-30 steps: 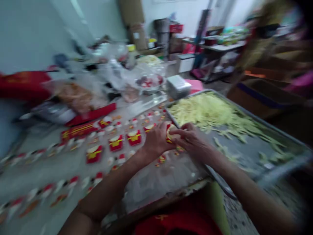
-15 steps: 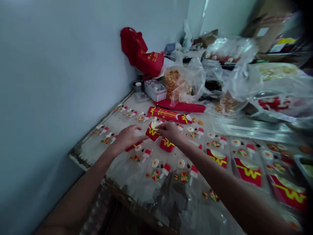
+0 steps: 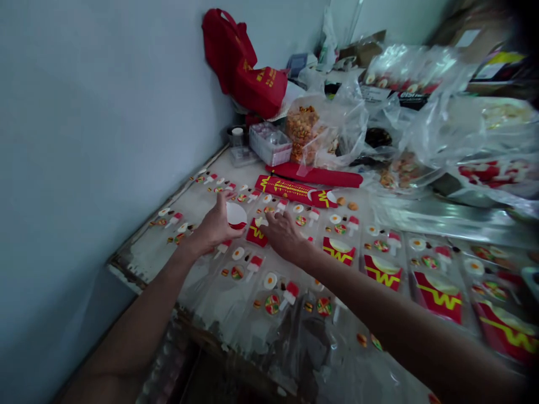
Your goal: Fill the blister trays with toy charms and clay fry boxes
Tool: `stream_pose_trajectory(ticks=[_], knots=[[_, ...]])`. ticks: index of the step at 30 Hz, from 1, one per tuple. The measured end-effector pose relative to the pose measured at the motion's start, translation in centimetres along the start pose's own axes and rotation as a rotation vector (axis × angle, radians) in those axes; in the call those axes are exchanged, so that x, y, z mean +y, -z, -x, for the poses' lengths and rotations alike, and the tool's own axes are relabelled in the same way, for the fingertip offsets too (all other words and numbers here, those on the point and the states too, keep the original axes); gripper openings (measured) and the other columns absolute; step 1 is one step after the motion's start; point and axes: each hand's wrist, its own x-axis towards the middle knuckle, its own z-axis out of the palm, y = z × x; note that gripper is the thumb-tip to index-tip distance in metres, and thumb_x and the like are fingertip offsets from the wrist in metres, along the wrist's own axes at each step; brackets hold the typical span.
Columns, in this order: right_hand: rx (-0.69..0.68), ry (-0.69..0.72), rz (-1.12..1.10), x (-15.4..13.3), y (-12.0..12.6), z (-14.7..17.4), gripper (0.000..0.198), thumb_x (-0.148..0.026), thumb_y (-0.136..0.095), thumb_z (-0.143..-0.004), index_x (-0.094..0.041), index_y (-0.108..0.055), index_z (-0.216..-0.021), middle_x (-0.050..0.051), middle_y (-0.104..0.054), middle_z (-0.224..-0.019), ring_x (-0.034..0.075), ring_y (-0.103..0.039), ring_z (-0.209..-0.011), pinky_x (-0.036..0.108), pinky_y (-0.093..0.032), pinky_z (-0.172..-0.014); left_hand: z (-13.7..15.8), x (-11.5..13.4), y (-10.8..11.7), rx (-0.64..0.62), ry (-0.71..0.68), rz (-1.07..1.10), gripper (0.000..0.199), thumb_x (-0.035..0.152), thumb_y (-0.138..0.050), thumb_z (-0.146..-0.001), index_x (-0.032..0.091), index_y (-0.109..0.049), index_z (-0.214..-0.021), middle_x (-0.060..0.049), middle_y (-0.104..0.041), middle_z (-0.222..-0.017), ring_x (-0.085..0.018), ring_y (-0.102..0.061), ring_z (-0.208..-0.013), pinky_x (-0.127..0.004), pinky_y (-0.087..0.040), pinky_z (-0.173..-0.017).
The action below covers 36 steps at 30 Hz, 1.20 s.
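My left hand is closed around the edge of a small carton, its white side and red lower rim showing. Just right of it, a red french-fry carton with a yellow zigzag lies low over the plastic sheets. The bent fingers of my right hand pinch at its pale top edge. Similar red cartons lie in a row to the right. Around them sit small fried-egg pieces, red-and-white popsicle pieces and round pizza-like pieces on clear plastic.
Behind the rows lie a patterned red strip and a long red pouch. A clear box, plastic bags and a red cloth bag stand at the back. The wall borders the table's left side.
My left hand was open and now grips a white-and-red carton. My right hand has lowered the red carton onto the sheets, slightly left. The view has shifted a little.
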Motion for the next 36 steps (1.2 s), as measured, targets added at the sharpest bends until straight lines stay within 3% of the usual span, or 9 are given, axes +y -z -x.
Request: stream_pose_trajectory(ticks=[3,7,10,12,19,24,30,33,36], knots=[[0.077,-0.109,-0.209,0.8,0.9,0.9,0.029,-0.022,-0.050,-0.100,-0.020,-0.075,-0.114,0.015,-0.068,-0.118,0.026,-0.065,-0.100,0.037,-0.043,-0.087,-0.8,0.7,-0.7,-0.022,-0.052,0.007,0.090,0.029,-0.080,-0.066,0.020,-0.027,-0.137,-0.017,-0.050,-0.142,-0.027,-0.057,-0.127,-0.040,-0.047,-0.105],[0.337,-0.225,-0.552,1.5,3.0,3.1,0.026,-0.034,-0.057,-0.099,-0.021,-0.079,-0.101,0.007,-0.074,-0.095,0.021,-0.065,-0.088,0.031,-0.042,-0.075,-1.8,3.0,-2.5,-0.098,-0.121,-0.014,0.099,0.035,-0.088,-0.053,0.022,-0.030,-0.133,-0.014,-0.054,-0.131,-0.031,-0.061,-0.115,-0.044,-0.052,-0.095],[0.384,-0.224,-0.611,1.9,4.0,5.9,0.014,-0.026,-0.068,-0.088,-0.022,-0.082,-0.088,0.004,-0.074,-0.086,0.020,-0.064,-0.085,0.030,-0.041,-0.076,-2.7,6.6,-4.5,-0.153,-0.294,-0.039,0.088,0.034,-0.084,-0.053,0.021,-0.036,-0.126,-0.013,-0.055,-0.125,-0.032,-0.061,-0.111,-0.044,-0.051,-0.092],[0.362,-0.322,-0.632,2.6,4.4,8.8,0.016,-0.018,-0.067,-0.086,-0.023,-0.082,-0.088,0.002,-0.075,-0.082,0.018,-0.063,-0.079,0.029,-0.040,-0.073,-3.2,9.9,-6.1,-0.180,-0.410,-0.033,0.076,0.034,-0.079,-0.057,0.021,-0.040,-0.121,-0.011,-0.056,-0.116,-0.029,-0.062,-0.103,-0.042,-0.052,-0.086],[0.500,-0.687,-0.319,5.4,6.2,22.6,0.019,-0.036,-0.062,-0.095,-0.025,-0.078,-0.091,0.000,-0.077,-0.096,0.023,-0.058,-0.095,0.036,-0.035,-0.084,-3.2,22.9,-13.1,-0.251,-0.557,0.069,0.077,0.041,-0.081,-0.056,0.022,-0.044,-0.121,-0.009,-0.061,-0.113,-0.030,-0.066,-0.095,-0.042,-0.055,-0.078],[0.569,-0.912,-0.208,6.4,6.2,31.5,0.021,-0.030,-0.059,-0.095,-0.024,-0.075,-0.083,0.000,-0.076,-0.092,0.022,-0.055,-0.092,0.037,-0.031,-0.078,-1.0,31.4,-18.9,-0.283,-0.847,0.128,0.065,0.033,-0.073,-0.071,0.023,-0.046,-0.130,-0.013,-0.062,-0.126,-0.035,-0.064,-0.114,-0.047,-0.054,-0.094],[0.628,-1.220,-0.294,6.7,4.8,40.7,0.021,-0.026,-0.061,-0.095,-0.021,-0.074,-0.079,0.002,-0.075,-0.084,0.020,-0.056,-0.085,0.035,-0.030,-0.075,2.9,37.6,-25.4,-0.514,-1.169,0.204,0.107,0.031,-0.076,-0.071,0.020,-0.015,-0.158,-0.019,-0.044,-0.154,-0.037,-0.049,-0.138,-0.052,-0.046,-0.111],[0.569,-1.275,-0.222,7.1,4.9,43.5,0.020,-0.030,-0.060,-0.097,-0.023,-0.076,-0.088,0.004,-0.076,-0.088,0.023,-0.055,-0.090,0.037,-0.028,-0.075,4.5,40.2,-26.9,-0.578,-1.154,0.220,0.109,0.024,-0.077,-0.067,0.021,-0.016,-0.158,-0.017,-0.053,-0.146,-0.035,-0.056,-0.130,-0.050,-0.049,-0.107],[0.570,-1.244,-0.327,7.6,5.0,45.4,0.020,-0.029,-0.060,-0.096,-0.026,-0.077,-0.087,0.001,-0.074,-0.082,0.021,-0.055,-0.086,0.036,-0.027,-0.075,5.6,42.5,-27.5,-0.579,-1.094,0.179,0.103,0.022,-0.076,-0.065,0.019,-0.025,-0.154,-0.016,-0.061,-0.133,-0.035,-0.061,-0.122,-0.049,-0.053,-0.101]])
